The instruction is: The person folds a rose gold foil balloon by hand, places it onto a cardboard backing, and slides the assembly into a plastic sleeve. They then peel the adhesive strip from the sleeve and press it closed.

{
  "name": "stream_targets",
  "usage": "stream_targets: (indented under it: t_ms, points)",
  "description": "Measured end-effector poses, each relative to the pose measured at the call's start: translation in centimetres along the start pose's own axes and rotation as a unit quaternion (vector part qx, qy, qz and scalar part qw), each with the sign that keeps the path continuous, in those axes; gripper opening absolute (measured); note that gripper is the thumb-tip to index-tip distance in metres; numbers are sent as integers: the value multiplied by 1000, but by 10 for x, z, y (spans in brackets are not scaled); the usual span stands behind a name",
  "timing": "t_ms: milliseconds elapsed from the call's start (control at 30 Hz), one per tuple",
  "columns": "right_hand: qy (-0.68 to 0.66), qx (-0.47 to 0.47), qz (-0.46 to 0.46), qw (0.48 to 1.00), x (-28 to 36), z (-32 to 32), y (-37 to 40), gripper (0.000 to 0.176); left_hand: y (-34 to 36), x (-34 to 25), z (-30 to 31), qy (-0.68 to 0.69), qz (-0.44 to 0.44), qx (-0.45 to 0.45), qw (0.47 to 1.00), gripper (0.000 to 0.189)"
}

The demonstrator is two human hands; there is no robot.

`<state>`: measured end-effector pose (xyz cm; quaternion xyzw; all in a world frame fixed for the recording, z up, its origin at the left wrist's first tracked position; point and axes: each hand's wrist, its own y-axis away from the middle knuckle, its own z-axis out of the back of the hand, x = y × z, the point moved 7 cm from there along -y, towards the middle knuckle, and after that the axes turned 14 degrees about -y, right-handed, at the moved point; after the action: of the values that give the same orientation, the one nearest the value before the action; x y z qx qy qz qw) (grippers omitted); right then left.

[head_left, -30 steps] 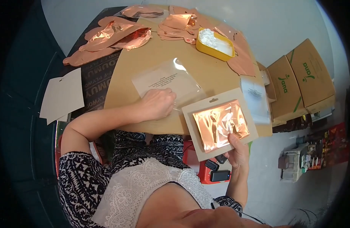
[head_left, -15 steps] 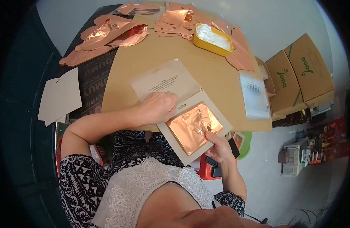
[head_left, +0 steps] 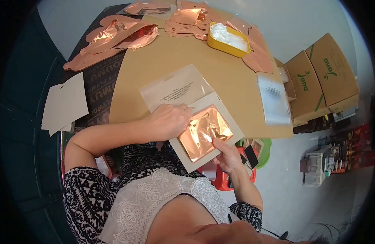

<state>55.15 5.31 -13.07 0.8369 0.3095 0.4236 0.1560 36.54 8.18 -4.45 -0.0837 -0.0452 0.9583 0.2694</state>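
A pale backing card (head_left: pixel 218 107) carries a folded rose-gold foil balloon (head_left: pixel 203 131). My right hand (head_left: pixel 226 154) grips the card's near edge, thumb on the foil. The card's far end lies at the mouth of a clear plastic sleeve (head_left: pixel 175 89) with small printed text, flat on the brown table (head_left: pixel 224 73). My left hand (head_left: pixel 169 120) rests on the sleeve's near edge beside the card, fingers curled; whether it pinches the film is hidden.
Several rose-gold foil balloons (head_left: pixel 122 34) lie across the far side. A yellow tray (head_left: pixel 228 38) of white bits stands at the back. More clear sleeves (head_left: pixel 273 99) sit at the right edge. Grey cards (head_left: pixel 65 103) lie left. Cardboard boxes (head_left: pixel 322 77) stand on the floor right.
My right hand has swung the card with foil left and toward the sleeve's opening. My left hand has stayed on the sleeve's near edge.
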Motion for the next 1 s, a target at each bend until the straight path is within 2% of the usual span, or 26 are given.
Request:
stream_targets:
  t_ms: [233,333,433,500,533,567,633,733,833,933,967,1000]
  points:
    - [-24,34,-4,999,-14,-3,-6,37,6,-7,1,-28,-40,-41,998,15]
    - [-24,15,45,999,-15,-13,-2,31,8,-2,5,-51,-3,-50,997,19]
    - [-25,37,90,995,-15,-12,-5,27,20,14,13,36,49,-58,997,26]
    - [-26,71,110,991,-16,-12,-6,27,32,40,19,48,143,-160,976,36]
    - [-30,74,116,990,-15,-13,-6,27,37,51,20,54,189,-210,958,41]
    - [-34,76,121,989,-15,-15,-5,27,42,64,15,162,236,-253,924,43]
    - [-45,80,126,988,-16,-15,-6,29,54,84,4,368,314,-328,811,48]
    - [-45,113,138,983,-18,-20,-7,36,67,85,-18,648,318,-301,623,54]
    - [-37,130,111,985,-30,-22,-10,35,59,53,-20,814,235,-228,479,47]
    - [-25,106,105,989,-40,-33,-7,35,52,40,-20,823,204,-169,502,47]
    - [-27,131,104,986,-45,-33,-9,35,52,38,-15,807,192,-173,531,49]
    - [-29,140,105,984,-48,-34,-10,36,52,38,-12,804,189,-176,535,50]
